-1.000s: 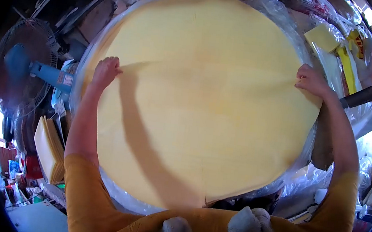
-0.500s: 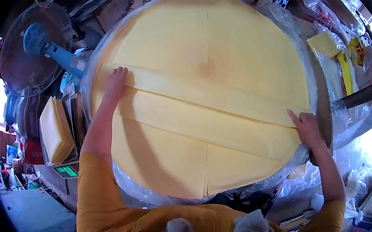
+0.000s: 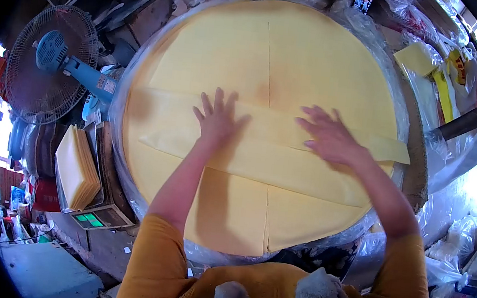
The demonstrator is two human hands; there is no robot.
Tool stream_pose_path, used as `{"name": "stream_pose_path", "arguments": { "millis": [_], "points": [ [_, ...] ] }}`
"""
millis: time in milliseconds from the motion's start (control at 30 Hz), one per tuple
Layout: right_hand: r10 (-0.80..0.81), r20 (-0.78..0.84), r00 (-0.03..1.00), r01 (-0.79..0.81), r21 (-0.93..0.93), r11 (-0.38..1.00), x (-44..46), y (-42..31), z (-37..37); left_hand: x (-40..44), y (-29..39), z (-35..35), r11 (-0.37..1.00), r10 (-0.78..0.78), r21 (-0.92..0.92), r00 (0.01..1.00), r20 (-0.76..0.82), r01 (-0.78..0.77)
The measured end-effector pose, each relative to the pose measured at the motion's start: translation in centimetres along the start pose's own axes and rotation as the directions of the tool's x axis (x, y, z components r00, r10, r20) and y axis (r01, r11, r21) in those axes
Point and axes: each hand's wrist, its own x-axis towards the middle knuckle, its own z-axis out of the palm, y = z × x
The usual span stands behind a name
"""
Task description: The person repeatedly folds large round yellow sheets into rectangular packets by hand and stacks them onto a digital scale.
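Observation:
Pale yellow thin sheets (image 3: 220,48) cover a large round surface in front of me, overlapping along several edges. A long strip-like sheet (image 3: 166,115) lies across the middle, its right end (image 3: 392,149) reaching over the round's edge. My left hand (image 3: 216,124) is open, fingers spread, on or just over this strip left of centre. Right of centre, my right hand (image 3: 334,139) is also open over the strip, its fingers a little blurred. Neither hand grips anything. Whether the palms press on the sheet I cannot tell.
Clear plastic (image 3: 393,87) rings the round. On the left stand a blue fan (image 3: 89,77), a stack of yellow sheets (image 3: 76,172) and a device with a green display (image 3: 88,220). A dark pole (image 3: 474,118) and plastic bags (image 3: 461,239) are at the right.
Both hands have moved inward from the strip's two ends to its middle and opened. The strip now lies flatter over the crease, with its right end extending past the edge.

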Motion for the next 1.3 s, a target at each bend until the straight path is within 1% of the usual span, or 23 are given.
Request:
{"name": "stream_pose_path", "arguments": {
  "millis": [33,133,267,333,367,400,433,467,500,567,667,767,833,867,900,933,967,1000,1033,1067,1100,1200,1300],
  "points": [
    [0.012,0.036,0.999,-0.015,0.091,0.996,1.2,-1.0,1.0,-0.5,0.1,0.3,1.000,-0.022,-0.010,1.000,0.001,0.022],
    [-0.025,-0.057,0.998,0.022,-0.056,0.998,2.3,-0.6,6.1,-1.2,0.1,0.2,1.000,0.002,-0.005,1.000,-0.009,-0.002],
    [0.175,-0.067,0.982,-0.184,-0.150,0.971,-1.6,2.9,6.7,-1.3,-0.7,0.2,0.998,0.069,-0.008,0.997,-0.047,-0.070],
    [0.315,-0.088,0.945,-0.326,-0.185,0.927,-4.5,5.9,5.7,-1.8,-1.7,0.7,0.999,0.019,-0.030,0.999,-0.036,-0.020],
    [0.357,-0.074,0.931,-0.365,-0.166,0.916,-5.6,7.1,5.0,-2.1,-1.6,1.1,0.999,0.004,-0.043,0.999,-0.039,-0.006],
    [0.403,-0.063,0.913,-0.408,-0.146,0.901,-6.7,8.3,4.5,-4.0,-0.4,1.9,0.997,-0.042,0.063,0.990,-0.138,0.051],
    [0.449,-0.046,0.892,-0.451,-0.122,0.884,-7.8,9.2,4.2,-5.7,0.5,1.4,0.993,0.062,0.096,0.998,-0.003,-0.061],
    [0.454,-0.097,0.886,-0.463,-0.137,0.875,-8.7,9.8,4.2,-7.9,1.4,0.2,0.978,0.153,0.120,0.978,0.140,-0.170],
    [0.423,-0.094,0.901,-0.431,-0.089,0.898,-9.3,10.2,3.8,-10.2,3.2,-1.7,0.945,0.307,0.023,0.914,0.266,-0.325],
    [0.350,-0.091,0.932,-0.351,0.004,0.936,-10.4,10.6,2.8,-12.1,2.7,0.4,0.902,0.428,-0.012,0.892,0.143,-0.431],
    [0.412,-0.043,0.910,-0.410,0.038,0.911,-11.4,9.5,1.0,-8.7,1.0,0.1,0.841,0.536,-0.025,0.825,0.179,-0.540],
    [0.423,0.149,0.894,-0.442,0.134,0.887,-12.7,9.3,2.1,-5.5,0.3,-1.6,0.826,0.541,0.028,0.806,0.241,-0.563],
    [0.344,0.384,0.857,-0.429,0.162,0.889,-13.7,6.0,2.4,-5.3,-0.3,-0.9,0.814,0.560,0.060,0.807,0.187,-0.578],
    [0.325,0.573,0.752,-0.572,0.323,0.754,-14.4,3.6,2.0,-5.4,-0.6,-0.6,0.809,0.566,0.079,0.809,0.159,-0.582],
    [0.242,0.735,0.634,-0.708,0.426,0.563,-14.8,0.9,1.0,-6.5,-0.3,-0.8,0.803,0.586,0.044,0.801,0.127,-0.594],
    [0.292,0.612,0.735,-0.595,0.375,0.711,-14.8,-0.8,1.2,-8.3,0.2,-1.2,0.796,0.602,0.010,0.792,0.097,-0.606],
    [0.305,0.475,0.825,-0.473,0.287,0.833,-14.7,-2.3,1.4,-10.1,0.6,-1.5,0.787,0.616,-0.027,0.785,0.069,-0.616],
    [0.280,0.334,0.900,-0.349,0.167,0.922,-14.8,-3.3,1.6,-11.6,0.8,-1.9,0.778,0.627,-0.128,0.773,0.098,-0.615],
    [0.204,0.151,0.967,-0.231,0.188,0.955,-14.8,-3.8,2.1,-12.8,0.8,-1.9,0.766,0.641,-0.144,0.761,0.097,-0.627],
    [0.116,-0.034,0.993,-0.107,0.190,0.976,-14.6,-4.2,3.0,-14.1,0.6,-1.9,0.755,0.653,-0.162,0.751,0.098,-0.635],
    [0.021,-0.217,0.976,0.017,0.172,0.985,-14.4,-4.5,4.0,-15.5,0.4,-1.8,0.745,0.663,-0.180,0.742,0.099,-0.642],
    [-0.133,-0.026,0.991,0.134,0.033,0.990,-13.3,-4.6,7.2,-17.8,0.5,-1.7,0.741,0.651,-0.265,0.757,0.054,-0.617],
    [-0.139,0.031,0.990,0.140,-0.018,0.990,-13.0,-5.0,7.4,-19.4,1.0,-2.9,0.747,0.652,-0.261,0.750,0.111,-0.611]
  ]
}}
